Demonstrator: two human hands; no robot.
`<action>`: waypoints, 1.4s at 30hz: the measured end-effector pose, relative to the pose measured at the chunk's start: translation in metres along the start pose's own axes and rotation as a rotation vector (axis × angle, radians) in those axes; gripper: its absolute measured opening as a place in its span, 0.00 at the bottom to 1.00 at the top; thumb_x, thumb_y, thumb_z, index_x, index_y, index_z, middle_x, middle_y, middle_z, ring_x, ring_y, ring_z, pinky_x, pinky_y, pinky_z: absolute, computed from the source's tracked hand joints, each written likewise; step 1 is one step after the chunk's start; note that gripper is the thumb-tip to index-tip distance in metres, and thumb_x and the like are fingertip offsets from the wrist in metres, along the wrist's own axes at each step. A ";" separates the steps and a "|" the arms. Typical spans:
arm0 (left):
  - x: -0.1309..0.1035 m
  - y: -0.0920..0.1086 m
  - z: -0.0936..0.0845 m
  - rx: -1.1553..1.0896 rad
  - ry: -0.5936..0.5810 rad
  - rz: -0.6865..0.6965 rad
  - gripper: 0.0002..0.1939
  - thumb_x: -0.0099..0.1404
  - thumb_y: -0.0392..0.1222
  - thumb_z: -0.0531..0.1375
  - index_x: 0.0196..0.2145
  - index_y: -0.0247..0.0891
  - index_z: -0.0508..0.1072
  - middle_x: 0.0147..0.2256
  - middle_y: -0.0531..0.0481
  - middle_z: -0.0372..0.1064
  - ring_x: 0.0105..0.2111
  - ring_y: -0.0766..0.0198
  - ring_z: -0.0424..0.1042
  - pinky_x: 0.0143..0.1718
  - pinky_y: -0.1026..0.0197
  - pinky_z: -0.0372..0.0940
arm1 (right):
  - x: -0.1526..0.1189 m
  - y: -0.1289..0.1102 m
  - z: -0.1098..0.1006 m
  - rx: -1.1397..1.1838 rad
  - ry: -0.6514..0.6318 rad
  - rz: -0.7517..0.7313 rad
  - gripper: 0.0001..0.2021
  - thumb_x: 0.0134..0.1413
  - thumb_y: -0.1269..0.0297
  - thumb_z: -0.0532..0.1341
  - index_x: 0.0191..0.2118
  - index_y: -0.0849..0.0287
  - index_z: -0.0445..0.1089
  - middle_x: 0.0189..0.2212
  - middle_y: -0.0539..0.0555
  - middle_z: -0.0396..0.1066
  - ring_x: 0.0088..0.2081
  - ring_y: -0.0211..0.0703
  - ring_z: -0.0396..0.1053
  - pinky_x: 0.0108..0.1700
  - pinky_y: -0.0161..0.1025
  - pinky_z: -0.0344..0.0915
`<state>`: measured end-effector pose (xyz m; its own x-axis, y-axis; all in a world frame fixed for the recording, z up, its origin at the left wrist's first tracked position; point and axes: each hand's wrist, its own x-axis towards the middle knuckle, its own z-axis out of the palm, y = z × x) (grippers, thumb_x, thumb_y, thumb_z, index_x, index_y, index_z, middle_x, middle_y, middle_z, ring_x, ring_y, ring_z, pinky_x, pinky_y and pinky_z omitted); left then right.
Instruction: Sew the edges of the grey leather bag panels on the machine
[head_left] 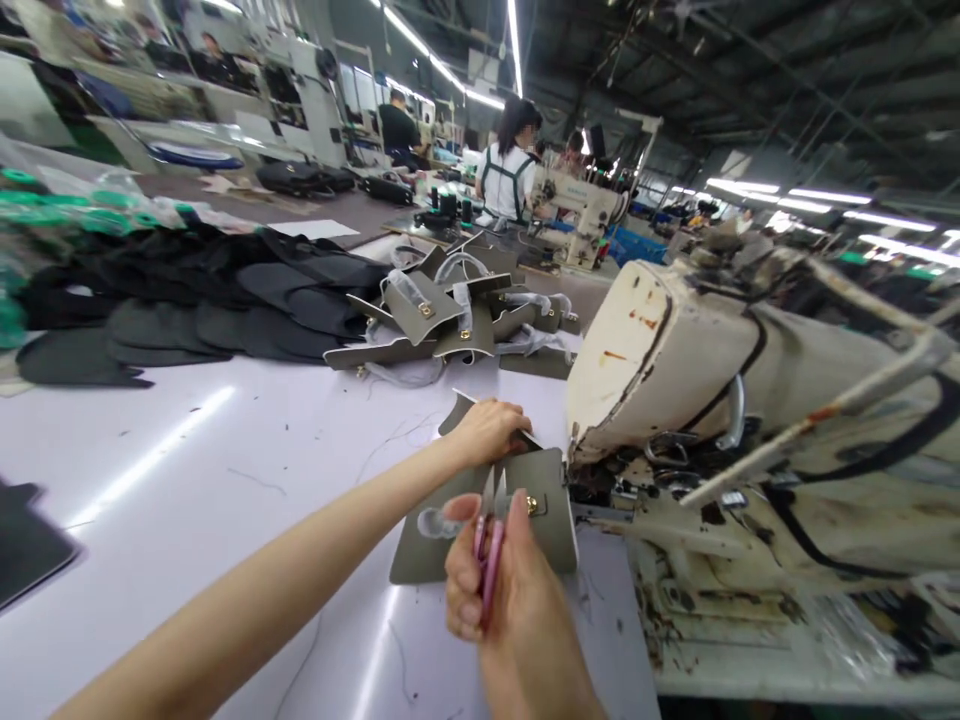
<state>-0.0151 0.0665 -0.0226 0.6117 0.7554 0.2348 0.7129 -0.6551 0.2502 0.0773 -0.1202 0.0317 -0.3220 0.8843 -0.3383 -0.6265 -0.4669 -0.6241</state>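
Observation:
Pink-handled scissors [489, 560] are in my right hand [510, 580], their blades pointing away from me and parted a little. Under them lies a grey-green leather piece [427, 555] with a small gold clasp [532, 505] and a clear plastic wrap [437, 523]. My left hand [491, 430] is at the far edge of this piece, fingers curled down over a raised flap. The scissor blades are just on the near side of my left hand, above the leather. The right edge of the piece sits beside the sewing machine.
The large worn sewing machine [675, 360] fills the right side. Similar leather pieces with clasps [420, 310] are heaped at the back. Black pieces [225, 325] pile up at the back left; another dark piece [30, 540] lies at the left edge. A person [506, 180] works beyond.

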 end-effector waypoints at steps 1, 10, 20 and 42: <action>-0.003 0.000 0.001 0.015 0.016 -0.029 0.07 0.64 0.43 0.62 0.38 0.43 0.79 0.36 0.47 0.75 0.37 0.58 0.74 0.37 0.59 0.65 | 0.008 0.000 -0.001 0.087 -0.007 0.023 0.27 0.56 0.39 0.61 0.44 0.62 0.73 0.21 0.44 0.55 0.19 0.28 0.45 0.21 0.29 0.40; -0.061 0.012 -0.038 0.146 0.271 -0.270 0.16 0.72 0.43 0.50 0.52 0.46 0.72 0.38 0.49 0.72 0.37 0.59 0.73 0.33 0.59 0.59 | 0.039 -0.008 -0.014 0.454 0.127 -0.039 0.13 0.68 0.59 0.56 0.43 0.64 0.72 0.23 0.44 0.56 0.18 0.26 0.50 0.20 0.25 0.47; -0.073 0.026 -0.044 0.183 0.318 -0.285 0.16 0.72 0.41 0.51 0.53 0.47 0.71 0.38 0.51 0.72 0.38 0.61 0.72 0.31 0.60 0.58 | 0.057 -0.009 -0.010 0.513 0.131 -0.080 0.15 0.71 0.59 0.51 0.43 0.64 0.70 0.23 0.43 0.54 0.19 0.27 0.50 0.19 0.26 0.48; -0.075 0.007 -0.060 0.288 0.338 -0.258 0.16 0.72 0.42 0.51 0.52 0.45 0.73 0.34 0.50 0.71 0.34 0.62 0.72 0.29 0.61 0.59 | 0.056 -0.001 -0.007 0.490 0.106 -0.140 0.10 0.64 0.58 0.61 0.38 0.60 0.70 0.21 0.42 0.54 0.19 0.27 0.49 0.20 0.25 0.47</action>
<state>-0.0764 0.0041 0.0183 0.2921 0.8141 0.5019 0.9207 -0.3813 0.0827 0.0643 -0.0700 0.0084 -0.1535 0.9199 -0.3608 -0.9253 -0.2620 -0.2741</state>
